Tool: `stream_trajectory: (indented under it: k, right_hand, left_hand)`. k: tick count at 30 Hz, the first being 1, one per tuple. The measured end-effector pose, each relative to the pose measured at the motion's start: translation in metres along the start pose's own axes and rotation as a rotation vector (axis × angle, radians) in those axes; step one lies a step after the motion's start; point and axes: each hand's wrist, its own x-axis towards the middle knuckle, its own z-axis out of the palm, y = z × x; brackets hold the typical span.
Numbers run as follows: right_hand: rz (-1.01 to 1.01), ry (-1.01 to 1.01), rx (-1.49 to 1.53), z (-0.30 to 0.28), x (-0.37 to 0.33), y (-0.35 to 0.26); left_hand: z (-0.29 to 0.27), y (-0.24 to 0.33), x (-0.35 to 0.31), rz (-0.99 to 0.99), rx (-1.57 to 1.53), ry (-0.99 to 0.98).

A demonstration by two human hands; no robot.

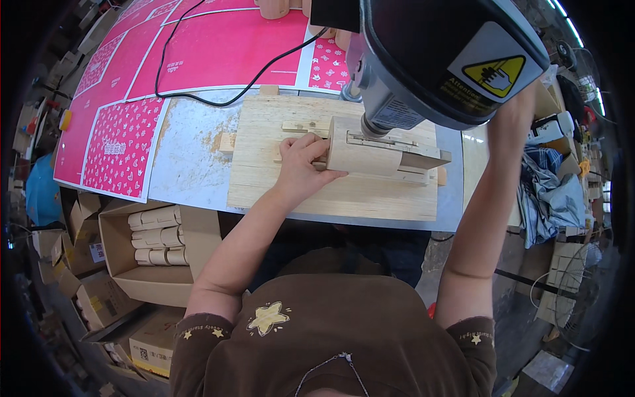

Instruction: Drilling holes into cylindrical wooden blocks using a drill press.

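A pale wooden cylinder with a slot along its top lies sideways on a wooden jig board. Gripping its left end, my left hand has the thumb low on the near side and the fingers curled behind. Directly over the slot stands the metal spindle of a drill press; I cannot tell whether it touches the wood. The dark machine head fills the upper right. My right forearm reaches up beside this head, which hides the hand and its fingers. A wooden bar sticks out of the cylinder's right end.
Pink printed sheets cover the far table, with a black cable looped across them. More wooden cylinders stand at the back. Below left, a cardboard box holds several wooden pieces. Cloth hangs at the right.
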Motion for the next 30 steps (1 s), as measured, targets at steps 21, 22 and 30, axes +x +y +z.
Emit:
stream_trajectory:
  k: [21, 22, 30]
  right_hand:
    - [-0.026, -0.656, -0.424, -0.029, -0.138, 0.037]
    - [-0.048, -0.672, -0.405, -0.026, -0.139, 0.032]
    - [-0.05, -0.692, -0.385, -0.02, -0.136, 0.026]
  left_hand:
    - [-0.136, 0.014, -0.053, -0.875, -0.723, 0.187]
    - [-0.13, 0.016, -0.055, -0.868, -0.667, 0.181]
    - [-0.102, 0.02, -0.05, -0.859, -0.616, 0.192]
